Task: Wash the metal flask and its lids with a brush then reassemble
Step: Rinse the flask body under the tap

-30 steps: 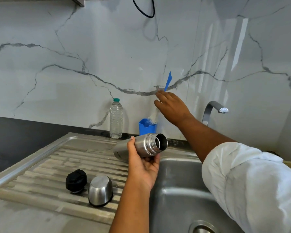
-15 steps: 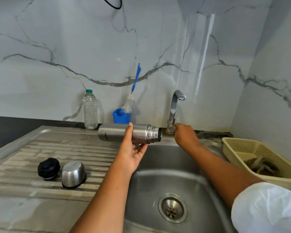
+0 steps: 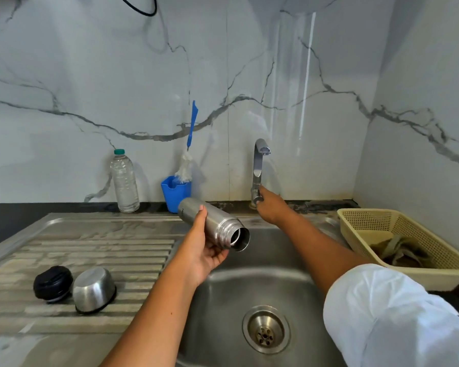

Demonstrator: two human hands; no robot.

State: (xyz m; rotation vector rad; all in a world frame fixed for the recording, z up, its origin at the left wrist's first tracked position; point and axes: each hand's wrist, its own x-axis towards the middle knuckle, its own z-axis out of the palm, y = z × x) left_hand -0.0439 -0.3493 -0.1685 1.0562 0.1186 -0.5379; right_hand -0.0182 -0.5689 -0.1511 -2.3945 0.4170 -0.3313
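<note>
My left hand [image 3: 206,250] grips the open metal flask [image 3: 217,223] above the left rim of the sink [image 3: 297,274], its mouth tilted down to the right. My right hand [image 3: 269,207] holds the handle at the base of the tap [image 3: 259,165]; no water runs. The black inner lid [image 3: 53,283] and the steel cup lid [image 3: 93,289] lie side by side on the drainboard [image 3: 90,250]. The bottle brush [image 3: 190,144], blue handle up, stands in a blue holder [image 3: 176,193] by the wall.
A clear plastic water bottle [image 3: 124,181] stands left of the blue holder. A beige plastic basket [image 3: 408,247] with a cloth in it sits right of the sink. The drain [image 3: 266,330] lies in the basin's middle.
My right hand left the brush and went down to the tap's base. The flask's mouth has tipped downward toward the basin.
</note>
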